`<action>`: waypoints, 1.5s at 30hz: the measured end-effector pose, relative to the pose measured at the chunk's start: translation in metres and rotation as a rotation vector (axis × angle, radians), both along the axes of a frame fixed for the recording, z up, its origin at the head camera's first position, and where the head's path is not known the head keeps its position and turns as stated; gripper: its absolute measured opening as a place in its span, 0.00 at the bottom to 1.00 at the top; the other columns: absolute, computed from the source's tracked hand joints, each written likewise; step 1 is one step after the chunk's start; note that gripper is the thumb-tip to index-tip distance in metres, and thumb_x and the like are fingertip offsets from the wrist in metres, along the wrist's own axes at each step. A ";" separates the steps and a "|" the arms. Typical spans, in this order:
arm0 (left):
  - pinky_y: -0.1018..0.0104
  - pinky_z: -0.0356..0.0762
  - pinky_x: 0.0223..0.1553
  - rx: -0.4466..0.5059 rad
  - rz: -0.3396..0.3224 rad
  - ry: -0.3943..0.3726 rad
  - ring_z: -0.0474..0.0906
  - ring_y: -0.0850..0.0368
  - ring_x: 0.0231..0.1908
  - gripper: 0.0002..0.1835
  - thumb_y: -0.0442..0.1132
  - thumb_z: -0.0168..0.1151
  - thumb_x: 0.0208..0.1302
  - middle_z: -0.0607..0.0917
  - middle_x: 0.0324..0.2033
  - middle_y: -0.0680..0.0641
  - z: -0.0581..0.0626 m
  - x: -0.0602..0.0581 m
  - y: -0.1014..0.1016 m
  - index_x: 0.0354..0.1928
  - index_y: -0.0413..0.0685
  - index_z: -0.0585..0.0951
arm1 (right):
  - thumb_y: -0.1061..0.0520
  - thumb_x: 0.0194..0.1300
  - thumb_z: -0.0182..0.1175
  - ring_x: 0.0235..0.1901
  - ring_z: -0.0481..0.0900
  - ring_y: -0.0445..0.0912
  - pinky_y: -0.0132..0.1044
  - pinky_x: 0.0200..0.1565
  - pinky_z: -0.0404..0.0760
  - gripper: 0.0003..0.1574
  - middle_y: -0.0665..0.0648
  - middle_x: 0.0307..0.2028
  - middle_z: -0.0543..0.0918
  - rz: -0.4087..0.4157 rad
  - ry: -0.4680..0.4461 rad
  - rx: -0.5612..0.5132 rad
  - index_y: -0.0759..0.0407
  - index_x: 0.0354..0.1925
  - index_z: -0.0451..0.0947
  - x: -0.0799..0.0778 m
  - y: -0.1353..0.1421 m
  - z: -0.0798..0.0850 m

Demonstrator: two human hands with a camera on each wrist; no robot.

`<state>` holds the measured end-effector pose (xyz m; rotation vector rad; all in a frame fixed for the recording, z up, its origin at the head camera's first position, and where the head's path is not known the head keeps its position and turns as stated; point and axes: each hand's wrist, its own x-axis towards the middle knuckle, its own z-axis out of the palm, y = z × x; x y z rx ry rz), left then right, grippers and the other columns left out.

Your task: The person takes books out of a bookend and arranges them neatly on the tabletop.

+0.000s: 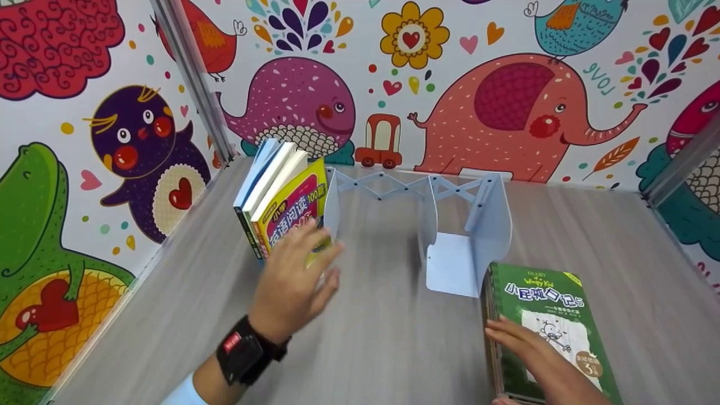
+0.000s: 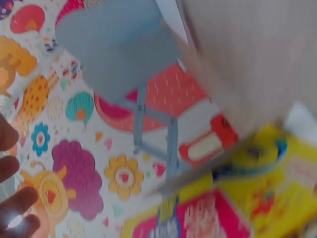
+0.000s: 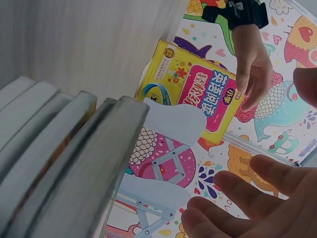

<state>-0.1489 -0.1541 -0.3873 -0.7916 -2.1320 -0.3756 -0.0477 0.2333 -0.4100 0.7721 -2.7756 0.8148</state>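
Observation:
My left hand [image 1: 295, 281], fingers spread and loosely bent, is in front of a yellow book [image 1: 301, 197] with Chinese lettering. That book stands upright and tilted with several others [image 1: 275, 174] against the left plate of a light blue expandable bookend [image 1: 451, 261]. Whether my fingertips touch the cover cannot be told. At the lower right lies a stack of books topped by a green Wimpy Kid book [image 1: 554, 315]. My right hand [image 1: 545, 360] is beside and partly over it in the head view. The right wrist view shows those fingers [image 3: 247, 188] extended, apart from the stack [image 3: 64, 163], holding nothing.
Scissor-like links [image 1: 379, 185] join the bookend's plates at the back. Cartoon-printed panels [image 1: 388, 84] wall the grey wood-grain table [image 1: 382, 337] at the back and sides. Metal posts [image 1: 197, 73] stand at the corners. A black band [image 1: 247, 349] is on my left wrist.

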 end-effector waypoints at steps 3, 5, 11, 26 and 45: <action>0.38 0.66 0.66 0.036 0.092 0.045 0.71 0.37 0.64 0.22 0.39 0.67 0.59 0.80 0.59 0.37 0.011 -0.009 -0.014 0.56 0.44 0.80 | 0.45 0.49 0.79 0.62 0.66 0.29 0.37 0.49 0.84 0.54 0.46 0.69 0.71 0.002 -0.003 -0.010 0.39 0.71 0.66 0.000 0.000 0.000; 0.36 0.63 0.68 0.066 0.163 0.048 0.68 0.36 0.66 0.27 0.40 0.67 0.59 0.77 0.62 0.36 0.016 -0.016 -0.023 0.61 0.42 0.77 | 0.46 0.48 0.79 0.63 0.66 0.29 0.37 0.49 0.84 0.55 0.46 0.69 0.71 -0.001 0.001 -0.016 0.38 0.71 0.66 0.001 0.001 0.001; 0.39 0.51 0.74 0.100 0.382 -0.041 0.59 0.37 0.73 0.42 0.47 0.71 0.59 0.69 0.70 0.36 0.020 -0.032 -0.048 0.72 0.40 0.65 | 0.47 0.47 0.80 0.66 0.62 0.25 0.41 0.48 0.85 0.56 0.49 0.69 0.72 -0.020 0.037 0.007 0.39 0.71 0.66 0.004 0.003 0.000; 0.48 0.52 0.76 0.167 0.320 0.094 0.64 0.40 0.72 0.30 0.35 0.67 0.62 0.75 0.67 0.38 0.001 -0.015 -0.042 0.66 0.37 0.74 | 0.46 0.52 0.77 0.63 0.66 0.29 0.41 0.50 0.85 0.50 0.46 0.69 0.71 -0.022 -0.001 0.006 0.37 0.70 0.67 0.008 0.007 -0.011; 0.56 0.84 0.23 0.358 0.176 0.158 0.89 0.40 0.34 0.23 0.45 0.57 0.74 0.88 0.41 0.33 -0.028 0.030 -0.049 0.60 0.33 0.79 | 0.56 0.47 0.79 0.63 0.68 0.31 0.34 0.52 0.82 0.51 0.53 0.67 0.73 0.078 0.064 -0.080 0.47 0.69 0.70 0.007 0.013 -0.008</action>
